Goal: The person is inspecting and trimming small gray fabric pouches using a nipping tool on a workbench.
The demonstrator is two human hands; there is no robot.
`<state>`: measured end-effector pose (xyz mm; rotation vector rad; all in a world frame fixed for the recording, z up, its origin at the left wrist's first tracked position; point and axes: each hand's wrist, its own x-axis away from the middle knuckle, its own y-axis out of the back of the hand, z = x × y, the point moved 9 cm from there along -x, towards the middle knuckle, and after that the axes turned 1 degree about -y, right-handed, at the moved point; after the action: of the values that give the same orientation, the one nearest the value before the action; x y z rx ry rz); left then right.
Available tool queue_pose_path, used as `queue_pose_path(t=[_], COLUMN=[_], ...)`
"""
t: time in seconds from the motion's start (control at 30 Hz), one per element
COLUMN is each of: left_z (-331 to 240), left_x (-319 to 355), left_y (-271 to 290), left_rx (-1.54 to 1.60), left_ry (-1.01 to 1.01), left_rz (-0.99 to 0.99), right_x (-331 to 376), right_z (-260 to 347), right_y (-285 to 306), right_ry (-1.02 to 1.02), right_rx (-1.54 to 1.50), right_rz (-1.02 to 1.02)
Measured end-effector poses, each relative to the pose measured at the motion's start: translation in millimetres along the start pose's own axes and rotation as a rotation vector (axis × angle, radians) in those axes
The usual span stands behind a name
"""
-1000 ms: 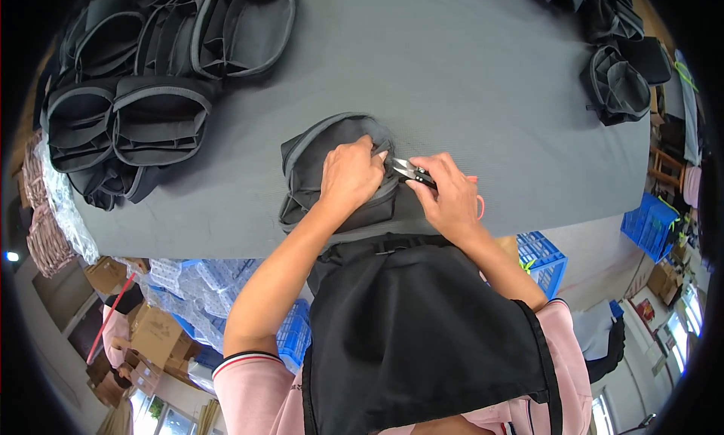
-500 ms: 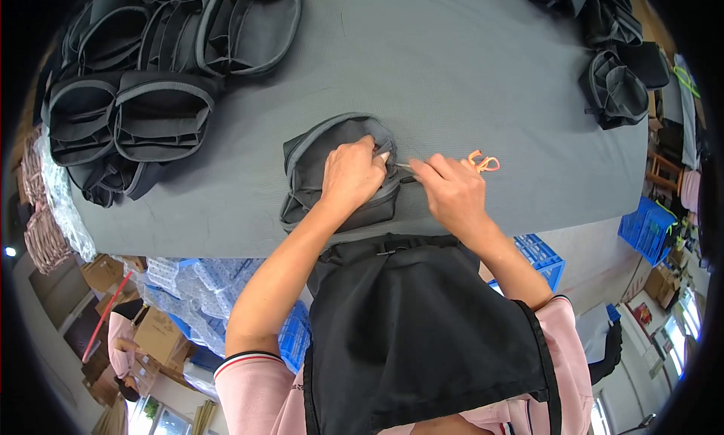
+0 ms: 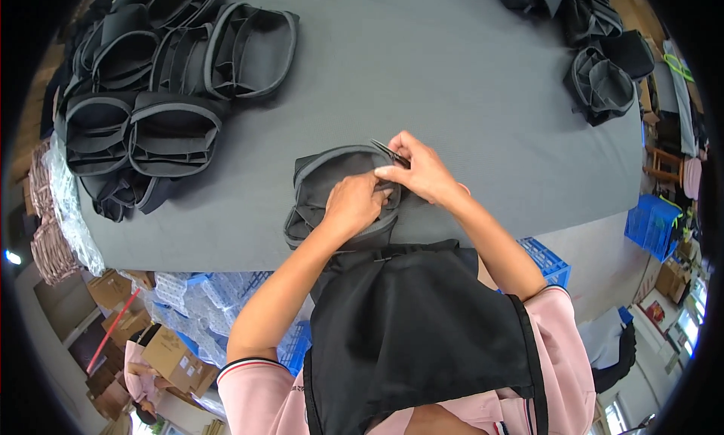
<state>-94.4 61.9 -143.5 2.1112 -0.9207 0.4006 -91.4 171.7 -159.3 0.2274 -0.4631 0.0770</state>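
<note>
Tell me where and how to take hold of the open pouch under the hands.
Probably best to grip the pouch by its left rim, coming from the left, thumb inside and fingers outside. Its mouth faces up, and that rim is uncovered. The right side is crowded: the left hand reaches inside there, and the right hand holds snips beside it.

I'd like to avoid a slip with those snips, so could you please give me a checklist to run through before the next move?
1. Pouch open: ok, its opening faces up.
2. Left hand at the pouch: ok, it is at the opening.
3. Snips held: ok, in the right hand.
4. Snips aimed away from the left hand: ok, the tips point toward the pouch's far rim.
5. Snips closed: cannot tell, too small.
6. Left-hand bag pile clear of the pouch: ok, they lie apart.
</note>
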Motion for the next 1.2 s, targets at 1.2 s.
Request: queue_pose_path(t=[1.2], left_z=[-37], left_x=[32], left_y=[5], left_rx=[0.504], left_ry=[0.019], left_rz=[0.322], right_x=[96], right_z=[73], right_y=[51], right_ry=[0.592], right_rx=[0.284], right_rz=[-0.366])
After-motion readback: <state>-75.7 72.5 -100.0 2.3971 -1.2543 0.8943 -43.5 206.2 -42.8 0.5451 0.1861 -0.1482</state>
